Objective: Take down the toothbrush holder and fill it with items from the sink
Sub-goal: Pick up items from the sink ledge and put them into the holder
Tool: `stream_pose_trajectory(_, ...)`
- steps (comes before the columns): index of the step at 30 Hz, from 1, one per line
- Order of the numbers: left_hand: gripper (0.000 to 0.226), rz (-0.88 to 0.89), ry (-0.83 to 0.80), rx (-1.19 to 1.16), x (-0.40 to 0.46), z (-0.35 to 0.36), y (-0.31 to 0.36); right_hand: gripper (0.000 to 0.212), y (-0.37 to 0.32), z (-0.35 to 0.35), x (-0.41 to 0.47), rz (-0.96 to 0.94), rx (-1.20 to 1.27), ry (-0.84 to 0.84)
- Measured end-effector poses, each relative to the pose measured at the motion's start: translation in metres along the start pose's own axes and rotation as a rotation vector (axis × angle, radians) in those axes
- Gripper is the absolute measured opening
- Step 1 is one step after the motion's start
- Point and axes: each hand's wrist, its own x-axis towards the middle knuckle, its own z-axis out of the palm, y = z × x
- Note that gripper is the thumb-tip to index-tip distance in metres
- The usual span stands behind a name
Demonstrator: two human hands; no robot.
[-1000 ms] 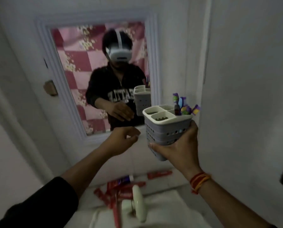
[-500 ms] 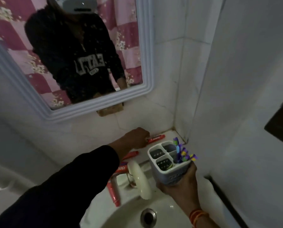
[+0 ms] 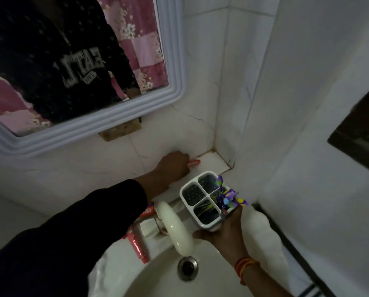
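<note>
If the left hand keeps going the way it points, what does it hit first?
The left hand points toward the back corner, closed on a red tube. Straight on, it would probably meet the corner wall tiles first; depth is unclear.

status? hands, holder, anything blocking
Left hand closed on red tube at back ledge. Right hand holds toothbrush holder over sink, one slot filled. Faucet beside holder; more red tubes left.

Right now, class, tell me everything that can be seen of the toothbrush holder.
The toothbrush holder is a white, plastic-looking box with perforated walls and four open compartments. Purple and yellow items stand in the right compartment; the front one holds something dark. The right hand grips it from below, roughly upright, above the sink beside the faucet.
</note>
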Motion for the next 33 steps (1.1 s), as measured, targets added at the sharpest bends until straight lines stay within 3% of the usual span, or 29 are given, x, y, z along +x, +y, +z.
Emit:
stream_pose_trajectory(5, 0.033, -0.007, 0.132, -0.243, -0.031, -0.058, 0.014, 0.114, -0.001, -0.005, 0.004, -0.028, -0.006, -0.035)
stream_pose_trajectory(9, 0.016, 0.07, 0.288, -0.256, -0.071, -0.105, 0.03, 0.112, -0.001, -0.013, 0.005, 0.018, -0.011, -0.085)
stream_pose_trajectory(13, 0.02, 0.109, 0.195, -0.129, -0.079, -0.103, 0.055, 0.108, -0.009, -0.015, 0.006, 0.011, -0.016, -0.107)
stream_pose_trajectory(17, 0.015, 0.074, 0.021, -0.146, -0.073, -0.071, 0.078, 0.111, -0.011, -0.013, 0.003, 0.025, 0.007, -0.114)
stream_pose_trajectory(21, 0.017, 0.083, -0.036, -0.149, -0.073, -0.064, 0.075, 0.11, -0.01, -0.013, 0.005, 0.032, 0.002, -0.133)
stream_pose_trajectory(26, 0.013, -0.112, -0.067, -0.343, -0.071, -0.068, 0.029, 0.106, -0.01, -0.013, 0.004, 0.028, 0.023, -0.125)
stream_pose_trajectory(30, 0.029, -0.142, -0.1, -0.067, -0.067, -0.03, -0.017, 0.101, -0.01, -0.014, 0.004, 0.011, 0.028, -0.11)
stream_pose_trajectory(33, 0.04, -0.186, -0.179, 0.017, -0.071, -0.001, -0.037, 0.098, -0.008, -0.011, 0.004, -0.021, 0.012, -0.103)
